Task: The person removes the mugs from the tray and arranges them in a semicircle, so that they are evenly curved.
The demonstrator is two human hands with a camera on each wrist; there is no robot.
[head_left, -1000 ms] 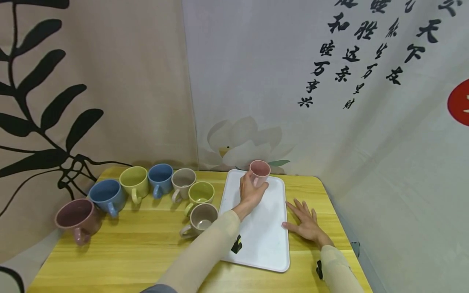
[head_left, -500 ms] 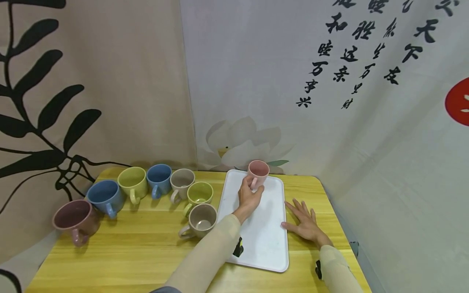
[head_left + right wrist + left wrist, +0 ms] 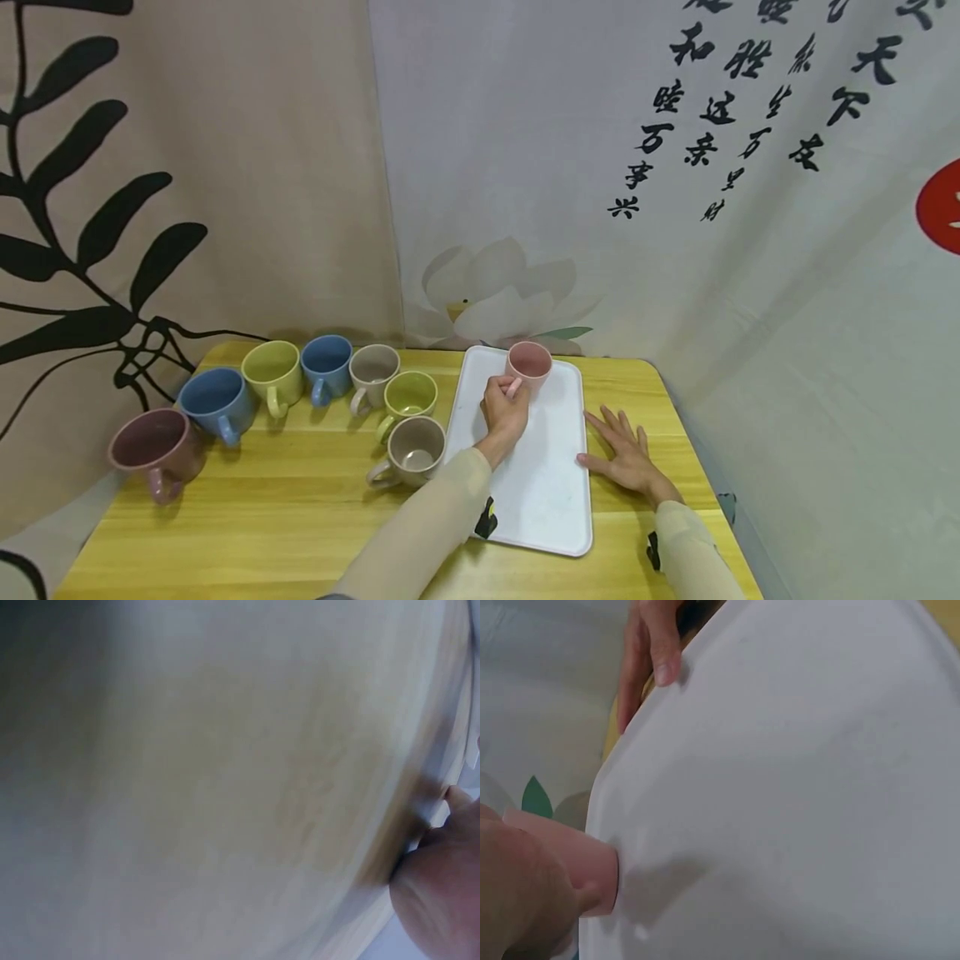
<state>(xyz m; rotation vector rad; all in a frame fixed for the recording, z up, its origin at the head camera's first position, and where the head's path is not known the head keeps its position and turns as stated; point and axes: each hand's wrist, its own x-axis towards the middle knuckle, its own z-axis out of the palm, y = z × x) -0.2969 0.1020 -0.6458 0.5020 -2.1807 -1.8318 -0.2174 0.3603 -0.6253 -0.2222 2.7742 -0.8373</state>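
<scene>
A pink mug [image 3: 529, 362] is at the far end of the white tray [image 3: 551, 483], upright, its handle toward me. My left hand [image 3: 504, 418] pinches that handle with curled fingers. Seen from the left wrist, the mug's base [image 3: 604, 889] is right at the tray surface, and the back of the hand [image 3: 521, 889] hides part of the mug. Beside the tray's right edge my right hand [image 3: 624, 454] rests with fingers spread, thumb and a fingertip at the rim. The right wrist view is blurred and shows mostly tabletop and a bit of the hand [image 3: 442, 885].
Left of the tray several mugs stand in a bent row on the wooden table [image 3: 285, 533]: a mauve one [image 3: 159, 450], blue, yellow-green and grey-beige ones. The nearest grey-beige mug [image 3: 416, 454] sits close to the tray and my left sleeve. A printed cloth [image 3: 487, 167] hangs behind the table.
The pink mug has moved slightly toward me and lower over the tray. My left fingers have shifted from the mug's side to its handle. The right hand has stayed put.
</scene>
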